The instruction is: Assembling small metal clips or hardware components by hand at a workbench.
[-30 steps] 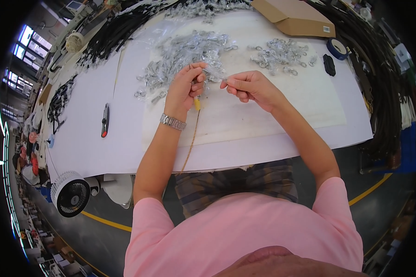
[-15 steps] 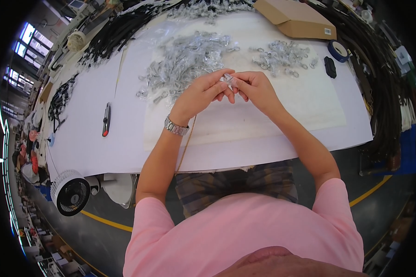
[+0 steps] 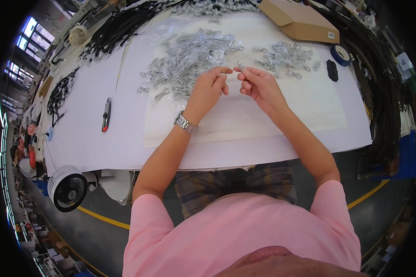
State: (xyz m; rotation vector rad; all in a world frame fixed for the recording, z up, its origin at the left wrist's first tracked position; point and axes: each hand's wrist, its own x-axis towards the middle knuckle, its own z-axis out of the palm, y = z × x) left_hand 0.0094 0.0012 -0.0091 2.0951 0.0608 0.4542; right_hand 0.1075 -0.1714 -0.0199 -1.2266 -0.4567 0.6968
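My right hand pinches a small shiny metal clasp between thumb and index finger; its exact shape is too small to make out. My left hand, with a metal-banded watch at the wrist, is just left of it, fingers half bent and slightly apart. Nothing shows between the left fingers. Beyond my left hand lies a large heap of metal clasps in clear wrappers. A smaller heap of similar clasps lies beyond my right hand.
On the white-covered table lie a utility knife, a black oblong object and a blue tape roll. A cardboard box stands at the back right. Black straps lie far left; a fan sits near left.
My hands have drawn slightly apart. The clear wrapper seen between them is gone from the fingers, and the metal clasp now shows bare in my right hand.
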